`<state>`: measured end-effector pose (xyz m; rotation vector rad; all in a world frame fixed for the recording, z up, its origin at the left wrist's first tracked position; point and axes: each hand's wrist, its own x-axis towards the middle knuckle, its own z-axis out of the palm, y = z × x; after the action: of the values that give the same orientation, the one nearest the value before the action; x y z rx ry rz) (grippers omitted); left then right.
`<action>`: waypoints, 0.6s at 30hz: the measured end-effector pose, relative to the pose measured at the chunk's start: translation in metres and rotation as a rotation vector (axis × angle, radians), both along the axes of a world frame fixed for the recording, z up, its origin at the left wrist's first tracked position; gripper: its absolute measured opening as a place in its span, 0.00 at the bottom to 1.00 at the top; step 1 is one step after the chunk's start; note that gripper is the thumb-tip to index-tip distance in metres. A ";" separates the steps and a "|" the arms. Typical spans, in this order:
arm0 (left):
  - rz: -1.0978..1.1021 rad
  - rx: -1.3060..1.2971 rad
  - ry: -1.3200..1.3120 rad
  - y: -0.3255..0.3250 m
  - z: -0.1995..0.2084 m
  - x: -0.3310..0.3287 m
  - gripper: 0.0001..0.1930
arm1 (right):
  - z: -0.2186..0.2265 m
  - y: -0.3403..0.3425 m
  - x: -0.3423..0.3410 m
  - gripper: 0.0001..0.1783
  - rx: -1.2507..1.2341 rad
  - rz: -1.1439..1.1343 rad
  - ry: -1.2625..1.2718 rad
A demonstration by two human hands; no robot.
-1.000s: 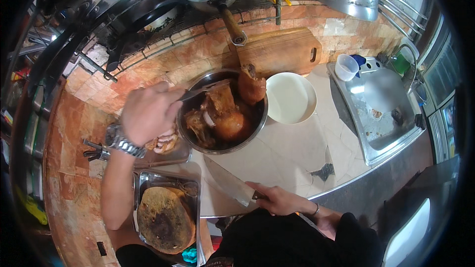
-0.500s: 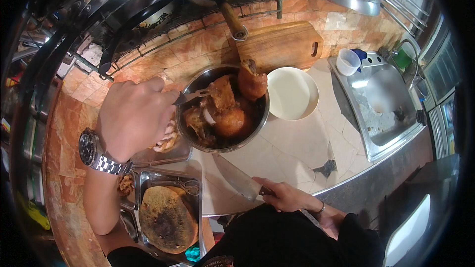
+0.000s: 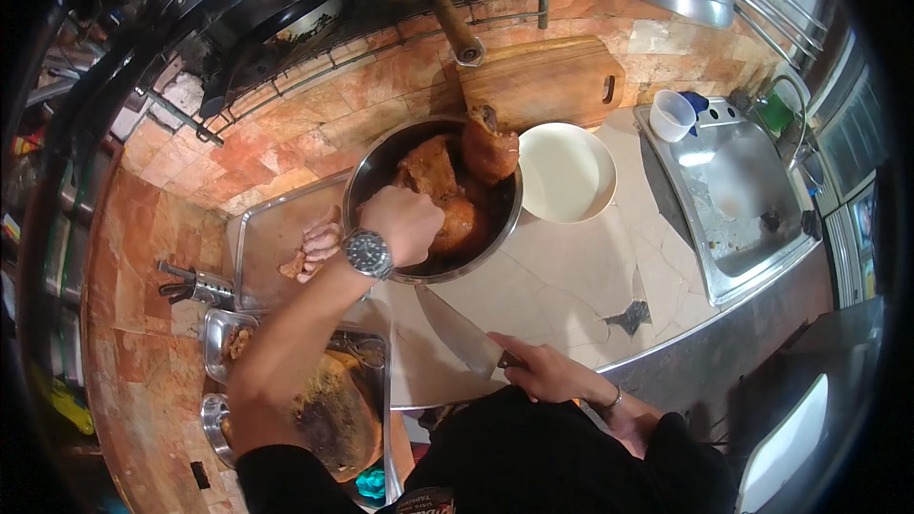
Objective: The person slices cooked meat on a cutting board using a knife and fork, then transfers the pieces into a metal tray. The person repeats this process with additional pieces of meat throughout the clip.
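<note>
In a large metal pot (image 3: pixel 348 157) of dark brown sauce lie big glossy brown pieces of meat (image 3: pixel 428 168), one of them a knuckle piece (image 3: pixel 489 150) standing against the right rim. My left hand (image 3: pixel 404 221) is closed inside the pot, over the front left pieces. It covers the fork that shows in its grip in the earlier frame. Near the counter's front edge, my right hand (image 3: pixel 545 368) grips the handle of a broad kitchen knife (image 3: pixel 461 330). The knife's blade points left and away, low over the counter in front of the pot.
Right of the pot stands a pale round dish (image 3: pixel 568 174), then a steel sink (image 3: pixel 711 276). Behind leans a wooden cutting board (image 3: pixel 543 86). At left are a metal tray (image 3: pixel 262 257) with cut meat pieces (image 3: pixel 319 249) and a round chopping block (image 3: pixel 347 419).
My left hand has moved right and down into the pot, uncovering the tray at left. The fork has gone out of sight beneath it. My right hand and the knife have hardly moved.
</note>
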<state>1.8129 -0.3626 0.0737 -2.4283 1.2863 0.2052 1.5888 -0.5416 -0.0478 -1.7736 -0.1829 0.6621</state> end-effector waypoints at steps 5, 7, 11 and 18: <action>0.351 -0.159 0.062 0.058 -0.037 -0.006 0.17 | 0.011 -0.006 -0.010 0.34 0.010 -0.020 0.044; 0.494 -0.241 0.089 0.087 -0.041 -0.018 0.20 | 0.017 -0.010 -0.014 0.34 -0.001 -0.021 0.005; 0.616 -0.511 0.111 0.128 -0.061 -0.050 0.22 | 0.030 -0.025 -0.023 0.34 -0.021 -0.021 0.024; 0.755 -1.111 0.179 0.153 -0.103 -0.087 0.20 | 0.078 -0.076 -0.042 0.32 -0.162 0.013 0.044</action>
<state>1.7254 -0.2099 -0.0293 -3.8449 0.4503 -0.1648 1.5470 -0.6181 0.0300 -1.9120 -0.1139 0.7416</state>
